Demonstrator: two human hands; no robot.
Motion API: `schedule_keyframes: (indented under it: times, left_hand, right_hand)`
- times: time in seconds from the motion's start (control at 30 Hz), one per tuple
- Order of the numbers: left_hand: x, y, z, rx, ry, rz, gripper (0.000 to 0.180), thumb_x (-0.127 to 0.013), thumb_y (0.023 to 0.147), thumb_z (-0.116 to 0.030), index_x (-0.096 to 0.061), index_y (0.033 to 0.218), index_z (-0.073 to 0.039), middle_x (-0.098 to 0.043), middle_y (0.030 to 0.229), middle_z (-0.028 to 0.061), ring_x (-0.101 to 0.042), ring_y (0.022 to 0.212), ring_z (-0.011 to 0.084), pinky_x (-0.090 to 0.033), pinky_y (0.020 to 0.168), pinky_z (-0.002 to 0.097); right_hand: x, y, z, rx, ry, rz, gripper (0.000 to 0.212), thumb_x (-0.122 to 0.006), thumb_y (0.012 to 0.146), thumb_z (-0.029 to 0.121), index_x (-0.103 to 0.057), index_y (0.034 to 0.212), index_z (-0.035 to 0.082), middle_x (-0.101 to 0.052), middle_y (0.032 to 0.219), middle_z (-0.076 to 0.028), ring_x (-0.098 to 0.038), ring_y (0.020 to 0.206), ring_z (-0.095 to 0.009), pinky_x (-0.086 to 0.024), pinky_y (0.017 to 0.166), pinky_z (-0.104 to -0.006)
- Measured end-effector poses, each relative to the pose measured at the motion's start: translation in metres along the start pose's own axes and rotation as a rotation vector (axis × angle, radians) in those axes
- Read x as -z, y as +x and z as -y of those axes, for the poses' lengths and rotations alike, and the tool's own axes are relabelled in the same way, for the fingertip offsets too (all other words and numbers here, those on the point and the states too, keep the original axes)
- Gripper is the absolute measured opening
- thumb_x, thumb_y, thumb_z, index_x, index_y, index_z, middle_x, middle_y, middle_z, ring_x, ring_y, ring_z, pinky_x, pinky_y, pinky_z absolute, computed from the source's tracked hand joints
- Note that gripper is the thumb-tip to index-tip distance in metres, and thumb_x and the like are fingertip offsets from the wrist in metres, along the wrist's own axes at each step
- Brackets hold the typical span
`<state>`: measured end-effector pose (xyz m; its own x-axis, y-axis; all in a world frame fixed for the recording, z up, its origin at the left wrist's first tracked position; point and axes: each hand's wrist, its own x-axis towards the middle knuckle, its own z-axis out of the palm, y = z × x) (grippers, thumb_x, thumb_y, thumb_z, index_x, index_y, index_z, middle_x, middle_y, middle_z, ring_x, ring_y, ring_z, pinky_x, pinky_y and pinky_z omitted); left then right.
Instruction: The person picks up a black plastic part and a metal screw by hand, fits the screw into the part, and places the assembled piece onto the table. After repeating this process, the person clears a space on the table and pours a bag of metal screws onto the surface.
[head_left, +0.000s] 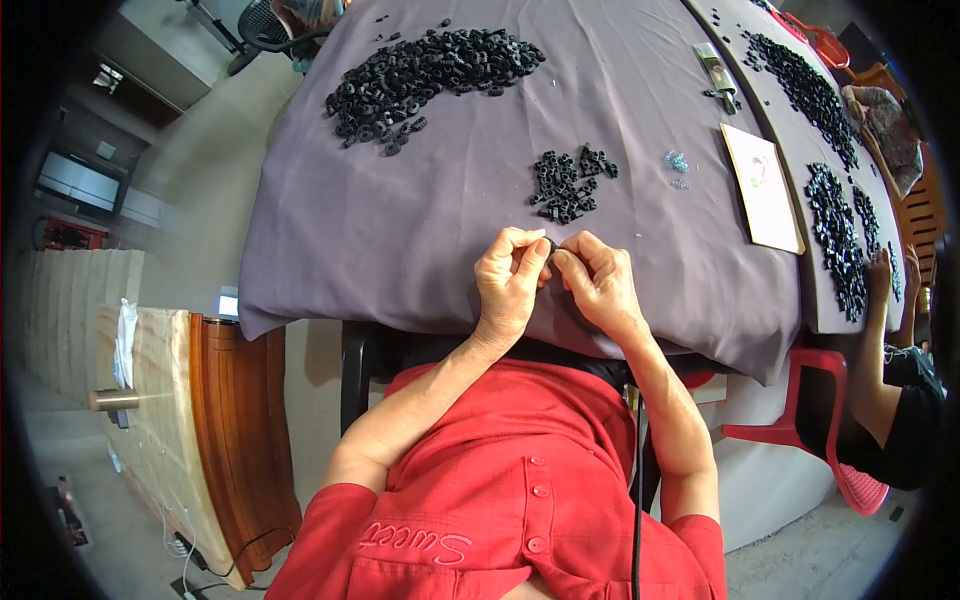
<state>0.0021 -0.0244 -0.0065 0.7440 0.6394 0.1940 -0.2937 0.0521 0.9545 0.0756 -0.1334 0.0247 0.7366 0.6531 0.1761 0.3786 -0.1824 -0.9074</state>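
My left hand point(511, 275) and my right hand point(598, 278) meet above the near edge of the grey-purple cloth. Between their pinched fingertips is a small black part point(551, 245), mostly covered by the fingers, so its exact shape is hidden. Just beyond the hands lies a small heap of black plastic pieces point(565, 190). A larger pile of black ribbed ring-like parts point(430, 80) spreads over the far left of the table. To the right of the small heap sit a few tiny clear bluish pieces point(677, 162).
A pale board point(763, 190) and a tube point(713, 66) lie at the cloth's right side. On the adjoining table, a co-worker's arm point(876, 320) reaches toward black pieces point(838, 240). A red chair point(800, 420) stands at right. A wooden cabinet point(240, 430) is at left.
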Motion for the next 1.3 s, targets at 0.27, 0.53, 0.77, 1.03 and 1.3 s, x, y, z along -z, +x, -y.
schedule_keyframes:
  times: [0.27,0.53,0.77,1.03,1.3]
  left_hand:
    - [0.005,0.006,0.004,0.186,-0.228,0.028,0.006,-0.057,0.091,-0.01,-0.059,0.095,-0.005,-0.055,0.066,-0.0004,-0.05,0.053,0.0063,-0.039,0.048,0.019]
    - [0.004,0.007,-0.004,0.229,-0.263,0.037,0.01,-0.058,0.092,-0.015,-0.059,0.09,-0.005,-0.054,0.062,-0.0019,-0.046,0.051,0.0041,-0.038,0.047,0.0178]
    - [0.01,0.008,0.001,0.24,-0.29,0.088,0.008,-0.057,0.092,-0.013,-0.059,0.093,-0.005,-0.052,0.065,-0.0008,-0.045,0.05,0.006,-0.036,0.046,0.0198]
    - [0.005,0.007,0.004,0.131,-0.244,0.057,0.009,-0.061,0.09,-0.014,-0.058,0.089,-0.006,-0.052,0.062,-0.0034,-0.045,0.05,0.0025,-0.035,0.044,0.0176]
    - [0.01,0.005,0.0,0.084,-0.112,0.088,0.008,-0.059,0.088,-0.002,-0.06,0.096,-0.004,-0.053,0.073,-0.0011,-0.047,0.055,0.0052,-0.038,0.05,0.0188]
  right_hand:
    - [-0.003,0.0,-0.002,-0.11,0.123,0.044,0.019,-0.054,0.09,0.016,-0.056,0.081,0.0,-0.056,0.06,-0.003,-0.048,0.049,-0.007,-0.039,0.045,-0.0228]
    - [0.006,0.004,0.005,-0.239,0.214,0.186,0.024,-0.05,0.093,0.021,-0.056,0.08,0.001,-0.054,0.062,-0.001,-0.046,0.051,-0.005,-0.038,0.045,-0.0206]
    - [0.01,0.006,0.006,-0.16,0.168,0.207,0.027,-0.051,0.091,0.022,-0.055,0.075,0.0,-0.05,0.058,0.0,-0.043,0.053,-0.007,-0.036,0.048,-0.0241]
    - [0.006,0.006,0.006,-0.118,0.085,0.137,0.025,-0.053,0.089,0.019,-0.056,0.075,-0.002,-0.051,0.058,-0.003,-0.045,0.055,-0.008,-0.038,0.051,-0.0265]
    - [0.002,0.002,0.007,0.07,-0.04,0.097,0.021,-0.053,0.087,0.015,-0.053,0.075,-0.002,-0.053,0.06,-0.019,-0.053,0.049,-0.029,-0.041,0.05,-0.0371]
